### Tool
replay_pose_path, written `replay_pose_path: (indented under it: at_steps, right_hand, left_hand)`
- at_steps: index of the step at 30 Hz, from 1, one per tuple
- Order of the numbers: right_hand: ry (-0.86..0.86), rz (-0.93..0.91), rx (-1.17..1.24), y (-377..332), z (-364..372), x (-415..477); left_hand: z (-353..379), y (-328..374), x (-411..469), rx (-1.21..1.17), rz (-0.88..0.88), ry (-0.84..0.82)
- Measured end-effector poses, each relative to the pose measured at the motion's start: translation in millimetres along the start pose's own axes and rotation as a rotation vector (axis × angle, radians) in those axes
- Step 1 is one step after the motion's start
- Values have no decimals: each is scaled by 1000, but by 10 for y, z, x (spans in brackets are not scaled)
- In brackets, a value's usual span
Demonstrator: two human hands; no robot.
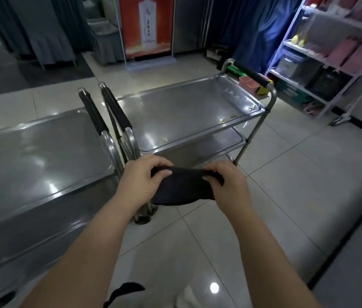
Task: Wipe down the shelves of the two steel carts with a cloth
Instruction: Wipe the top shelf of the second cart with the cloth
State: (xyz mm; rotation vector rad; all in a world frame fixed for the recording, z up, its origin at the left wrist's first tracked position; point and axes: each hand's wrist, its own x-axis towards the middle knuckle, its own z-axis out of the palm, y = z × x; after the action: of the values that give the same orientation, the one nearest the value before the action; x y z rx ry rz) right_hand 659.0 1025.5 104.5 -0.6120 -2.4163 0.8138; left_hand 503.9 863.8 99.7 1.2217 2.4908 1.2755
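Cloth (pixel 184 187) hangs mid-frame, stretched between two hands. The left hand (pixel 141 177) and right hand (pixel 226 183) each curl fingers over its top edge, so both grips are closed on it. Folding it into a flat pad first would likely give firmer, cleaner strokes. Two carts stand ahead, the left cart (pixel 31 161) at frame left and the right cart (pixel 186 107) at centre, handles side by side. Each shows two shelves. Crumbs (pixel 226 120) dot the right cart's top shelf.

A red poster (pixel 146 25) picturing a white bottle stands on the tiled floor (pixel 286 174) at the back. To the right, a white rack (pixel 317 57) holds pink boxes (pixel 342 52), beside blue curtains (pixel 253 30).
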Motion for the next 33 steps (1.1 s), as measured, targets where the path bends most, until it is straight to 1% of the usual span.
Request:
replay_pose_path:
  at_steps: [3,7,12,15,18,22,27,29,33]
  right_hand:
    - [0,0,27,259,5,282]
    - [-25,63,54,618,179,805]
    - [-31,111,60,1064,389,1694]
    - [-62,209,60,1313,416,2243]
    - [-102,335,6,1582,399,2767]
    - [-21,385,-71,2080,301,3371]
    - [87,401,-75,2818,15,4020]
    - [96,386,-80,3168,-109,4346]
    - [117,423,-47,3898,-360,5092]
  left_hand:
    - [166,-25,381,40,10,-34]
    - [386,-241,1020,65,15,-93]
    - [757,-621,2095,-28,-13,-163]
    - [989,-705,2757,-53,-11,-250]
    - [1192,-744,3431,-16,36,-358]
    - [1608,-628,4342,77,129,-467]
    - [2322,-377,5275,89,167,-464]
    - [2660,-310,5648,144,195,-432]
    - [3376,-110,6426,228,201,-341]
